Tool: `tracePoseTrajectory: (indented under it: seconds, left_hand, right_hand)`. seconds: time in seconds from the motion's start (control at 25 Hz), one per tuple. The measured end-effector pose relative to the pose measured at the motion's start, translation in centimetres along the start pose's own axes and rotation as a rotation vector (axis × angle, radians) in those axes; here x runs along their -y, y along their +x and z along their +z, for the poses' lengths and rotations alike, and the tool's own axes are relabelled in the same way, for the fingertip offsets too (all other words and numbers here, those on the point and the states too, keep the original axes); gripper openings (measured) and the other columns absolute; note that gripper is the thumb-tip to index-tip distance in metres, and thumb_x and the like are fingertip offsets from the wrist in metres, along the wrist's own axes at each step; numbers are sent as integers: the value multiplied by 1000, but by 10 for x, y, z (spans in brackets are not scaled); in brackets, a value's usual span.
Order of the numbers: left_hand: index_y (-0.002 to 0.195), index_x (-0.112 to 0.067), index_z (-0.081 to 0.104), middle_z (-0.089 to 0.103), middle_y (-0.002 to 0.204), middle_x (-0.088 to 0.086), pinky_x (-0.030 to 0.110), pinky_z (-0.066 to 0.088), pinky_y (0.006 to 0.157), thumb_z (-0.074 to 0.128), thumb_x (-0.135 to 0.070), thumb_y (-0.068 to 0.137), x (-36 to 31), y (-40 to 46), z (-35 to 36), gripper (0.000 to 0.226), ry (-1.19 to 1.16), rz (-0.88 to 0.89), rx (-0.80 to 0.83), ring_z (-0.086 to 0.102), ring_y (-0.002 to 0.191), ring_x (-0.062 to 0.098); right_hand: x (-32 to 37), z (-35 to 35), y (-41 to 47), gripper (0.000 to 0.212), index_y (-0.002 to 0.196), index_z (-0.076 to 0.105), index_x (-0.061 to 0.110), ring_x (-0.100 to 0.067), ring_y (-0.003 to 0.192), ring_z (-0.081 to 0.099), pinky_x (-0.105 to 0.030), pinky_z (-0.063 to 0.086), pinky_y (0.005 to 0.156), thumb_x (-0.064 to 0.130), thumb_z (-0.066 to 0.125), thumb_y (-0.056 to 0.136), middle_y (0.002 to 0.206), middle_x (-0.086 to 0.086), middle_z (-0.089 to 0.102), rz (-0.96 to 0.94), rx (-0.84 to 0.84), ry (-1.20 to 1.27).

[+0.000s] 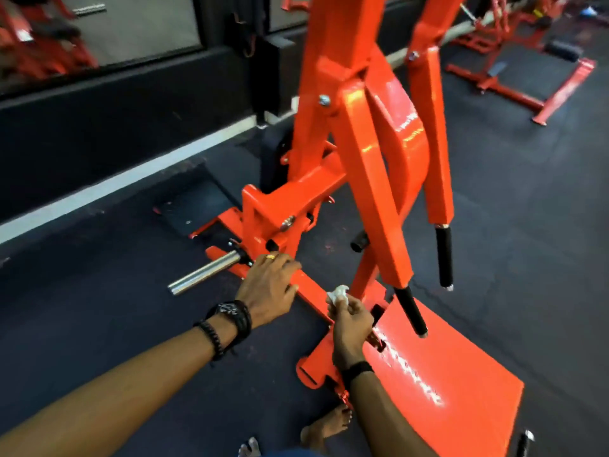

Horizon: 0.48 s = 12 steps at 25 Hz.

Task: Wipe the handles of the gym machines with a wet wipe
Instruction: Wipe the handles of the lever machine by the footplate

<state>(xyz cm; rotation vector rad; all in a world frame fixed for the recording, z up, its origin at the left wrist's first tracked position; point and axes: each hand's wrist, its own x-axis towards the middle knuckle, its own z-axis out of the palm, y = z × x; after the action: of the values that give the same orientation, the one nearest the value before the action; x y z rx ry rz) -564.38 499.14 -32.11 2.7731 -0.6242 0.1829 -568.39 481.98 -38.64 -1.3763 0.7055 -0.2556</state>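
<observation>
An orange gym machine (369, 179) was seen on dark rubber flooring (99, 311), with a sloped orange footplate (461, 390) at its near end; two black-gripped handles hung from its arms, the nearer handle (411, 311) just above the footplate, the farther handle (444, 255) up and to the right of it. A crumpled white wet wipe (336, 293) was pinched in the curled fingers of the right hand (351, 321), close to the lower frame and left of the nearer handle, apart from it. The left hand (268, 288) was laid on the low orange frame bar (313, 293), fingers spread over it and bent slightly at the tips, nothing grasped; a ring was worn on one finger, and a watch and dark wristbands (230, 319) on the wrist. A chrome peg (206, 271) stuck out sideways just left of that hand. A bare foot (326, 427) was visible on the floor beside the footplate. More orange equipment (514, 61) stood well apart at upper right.
</observation>
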Motion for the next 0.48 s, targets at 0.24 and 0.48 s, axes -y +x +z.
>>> tracePoseTrajectory:
  seconds: [0.24, 0.48]
  left_hand:
    - [108, -18, 69, 69, 102, 0, 40, 50, 87, 63, -32, 75, 90, -87, -60, 36, 18, -381, -123, 64, 96, 28]
    - [119, -20, 65, 67, 117, -1, 38, 41, 100, 64, -33, 87, 128, -119, -104, 35, -43, -569, -285, 59, 112, 23]
  right_hand:
    - [19, 111, -48, 15, 89, 68, 6, -2, 55, 62, -20, 53, 58, 0, 57, 97, 72, -4, 69, -82, 305, -67]
    - [39, 188, -91, 17, 89, 69, 5, -3, 57, 64, -17, 54, 59, -3, 56, 96, 71, -3, 69, -173, 496, -62]
